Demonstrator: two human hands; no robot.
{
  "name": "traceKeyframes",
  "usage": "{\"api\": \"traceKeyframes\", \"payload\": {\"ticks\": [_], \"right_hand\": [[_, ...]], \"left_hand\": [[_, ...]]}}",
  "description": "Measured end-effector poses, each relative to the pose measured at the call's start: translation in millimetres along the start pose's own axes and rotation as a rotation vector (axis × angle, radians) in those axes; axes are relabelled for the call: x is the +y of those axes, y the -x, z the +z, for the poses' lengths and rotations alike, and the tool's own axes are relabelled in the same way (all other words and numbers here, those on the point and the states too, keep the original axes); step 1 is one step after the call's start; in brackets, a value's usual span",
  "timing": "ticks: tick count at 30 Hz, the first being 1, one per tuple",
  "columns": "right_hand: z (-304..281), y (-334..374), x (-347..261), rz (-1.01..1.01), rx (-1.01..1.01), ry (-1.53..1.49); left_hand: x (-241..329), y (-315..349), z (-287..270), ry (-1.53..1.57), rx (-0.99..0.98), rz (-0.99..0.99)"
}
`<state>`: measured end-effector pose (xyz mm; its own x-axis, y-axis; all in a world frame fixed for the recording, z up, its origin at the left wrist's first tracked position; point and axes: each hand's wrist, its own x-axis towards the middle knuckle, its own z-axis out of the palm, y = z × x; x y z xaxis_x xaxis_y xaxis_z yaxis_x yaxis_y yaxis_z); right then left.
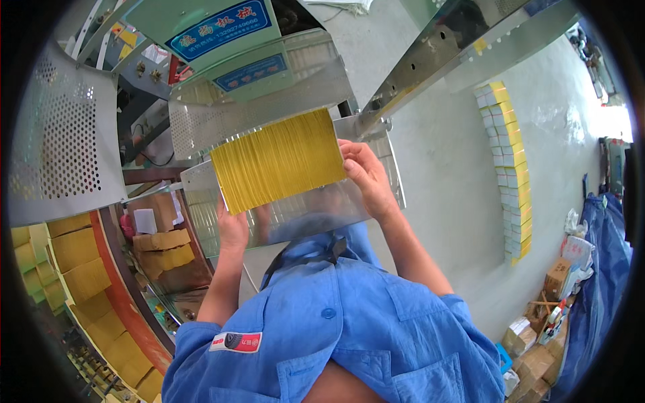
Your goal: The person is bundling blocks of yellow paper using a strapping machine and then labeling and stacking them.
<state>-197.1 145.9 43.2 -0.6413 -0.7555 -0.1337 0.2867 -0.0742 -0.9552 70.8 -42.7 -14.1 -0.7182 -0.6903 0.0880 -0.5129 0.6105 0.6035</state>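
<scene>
1. I have a wide yellow stack of paper (279, 161) between both hands, in front of the machine with a pale green panel (222, 33). Its many thin edges face up at me, packed close together.
2. My left hand (233, 228) grasps the stack at its lower left corner; part of the fingers is hidden beneath or behind it, so I cannot tell how they are bent.
3. My right hand (367, 176) grips the right end, with the thumb and fingers bent against that side.
4. The stack is over the shiny metal surface (312, 209), on the side nearer the worn blue jacket (322, 316). From this angle I cannot tell whether its underside touches the metal or is lifted off.
5. As to progress, I judge that gathering this stack into one even block is done: it looks level and nothing spills out. It is not yet released.
6. Away to the right, a long row of white and yellow bundles (512, 174) lies on the grey floor (443, 174); I take these as finished pieces, with the stack in hand not yet among them.
7. To the left, more yellow piles (79, 258) sit by a red-brown strip, and I cannot tell whether they await handling.
</scene>
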Motion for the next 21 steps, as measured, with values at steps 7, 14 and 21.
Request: {"api": "traceKeyframes", "payload": {"ticks": [7,14,21], "right_hand": [[-14.6,-6.2,-25.4,0.144,-0.014,-0.047],[-27.2,-13.4,-22.8,0.093,0.045,0.048],[-21.1,-17.9,-18.0,0.067,0.092,0.070]], "left_hand": [[6.0,-1.0,24.5,0.246,0.129,-0.133],[14.0,-1.4,16.6,0.201,0.086,-0.092],[27.6,-3.7,8.5,0.120,0.059,-0.070]]}}
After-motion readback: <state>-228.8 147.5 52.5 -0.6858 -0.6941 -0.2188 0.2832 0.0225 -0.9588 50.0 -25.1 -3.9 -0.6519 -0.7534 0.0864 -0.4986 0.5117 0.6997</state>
